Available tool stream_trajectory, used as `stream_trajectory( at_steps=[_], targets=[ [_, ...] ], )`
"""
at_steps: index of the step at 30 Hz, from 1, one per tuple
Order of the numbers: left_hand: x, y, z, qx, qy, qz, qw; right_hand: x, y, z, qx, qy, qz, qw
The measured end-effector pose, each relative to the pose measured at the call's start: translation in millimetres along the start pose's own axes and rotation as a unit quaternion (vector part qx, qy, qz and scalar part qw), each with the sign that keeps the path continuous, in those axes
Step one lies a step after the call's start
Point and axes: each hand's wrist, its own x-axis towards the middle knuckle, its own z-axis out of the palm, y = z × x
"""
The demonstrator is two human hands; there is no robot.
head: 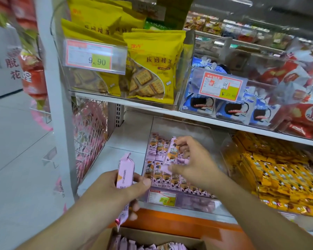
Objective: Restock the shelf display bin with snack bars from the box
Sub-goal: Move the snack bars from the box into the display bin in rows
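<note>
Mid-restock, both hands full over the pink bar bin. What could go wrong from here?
1. The left hand grips a stack of pink bars upright, with more hanging below the palm; one could slip out and miss the box.
2. The right hand pinches a single bar tilted over the neat rows in the clear bin; dropped carelessly, it may land crooked and disturb them.

One head-worn camera looks forward and down, close over the clear bin (pixel 181 127) on the lower shelf (pixel 126 152).
</note>
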Motion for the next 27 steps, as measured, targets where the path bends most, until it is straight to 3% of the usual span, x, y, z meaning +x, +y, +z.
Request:
stream_trajectory(
  at_steps=[5,9,12,15,17,20,23,27],
  targets=[
    [10,-3,-3,0.001,0.003,-0.003,1.000,73,23,16,-0.001,-0.034,0.049,0.998],
    [7,-2,-5,-0.013,0.024,-0.037,0.999,100,33,32,-0.049,-0.068,0.025,0.996],
    [-9,-9,-5,-0.079,-0.035,-0.010,0.996,97,39,41,-0.070,-0.062,-0.002,0.996],
    [-2,-16,-4,-0.153,-0.080,-0.038,0.984,74,35,41,-0.141,-0.018,-0.033,0.989],
    [3,-22,1,-0.070,-0.064,0.032,0.995,49,25,34,-0.092,0.014,-0.049,0.994],
    [10,-11,1,-0.045,0.005,0.008,0.999,0,2,17,-0.006,0.033,-0.120,0.992],
    [3,-7,4,-0.015,-0.026,0.061,0.998,-49,-22,0,0.002,0.010,-0.190,0.982],
    [-10,2,9,0.042,-0.034,0.075,0.996,-79,-33,-6,-0.029,-0.050,-0.219,0.974]
  ],
)
